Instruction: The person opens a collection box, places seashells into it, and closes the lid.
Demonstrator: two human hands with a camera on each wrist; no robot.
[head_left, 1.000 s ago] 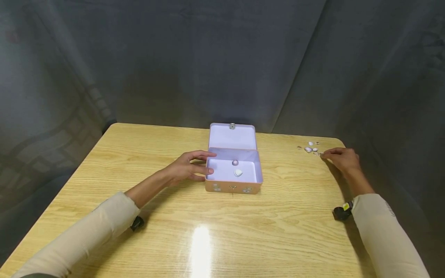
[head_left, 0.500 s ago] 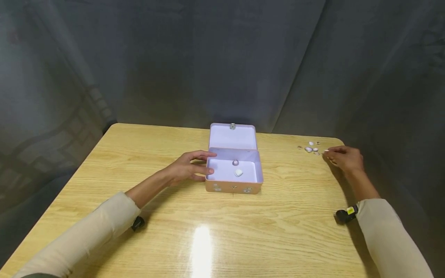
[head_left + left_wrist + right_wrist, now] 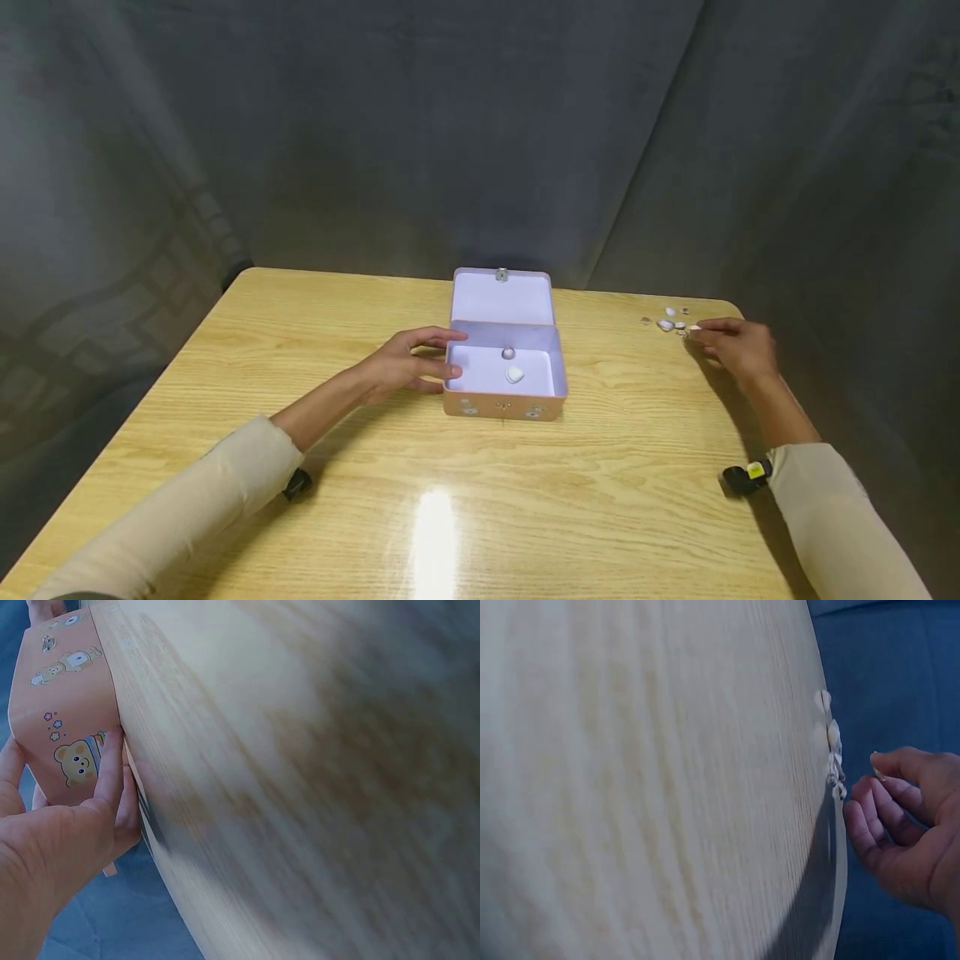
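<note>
**Open tin at the table's far edge, shells at its far right corner**

A wooden table point(image 3: 525, 500) fills the head view, with a dark curtain point(image 3: 480, 125) hanging behind it. Near the middle of the far edge stands a small peach tin point(image 3: 502, 407) with its lid point(image 3: 502, 297) tipped up and back. The head view shows the pale inside, where a white shell point(image 3: 513, 374) and a smaller pinkish one point(image 3: 507, 353) lie apart. The left wrist view cannot see inside; it shows instead the tin's point(image 3: 64, 727) outer wall, printed with little bears and stars.

The left hand point(image 3: 408, 360) holds the tin's left end, with fingers over the rim and the thumb low on the wall. In the left wrist view, that hand point(image 3: 56, 855) has its fingers pressed flat against the printed wall.

At the far right corner lies a loose cluster of small shells point(image 3: 670, 322). The right hand point(image 3: 735, 343) is just beside them, its fingers curled. In the head view a small pale piece shows at its fingertips. The right wrist view shows the same hand point(image 3: 907, 825) with a pale sliver pinched at its fingertip, just clear of the shells point(image 3: 832, 742) at the table edge.

Both sleeves point(image 3: 187, 508) are beige, each with a black wrist camera point(image 3: 746, 477).
</note>
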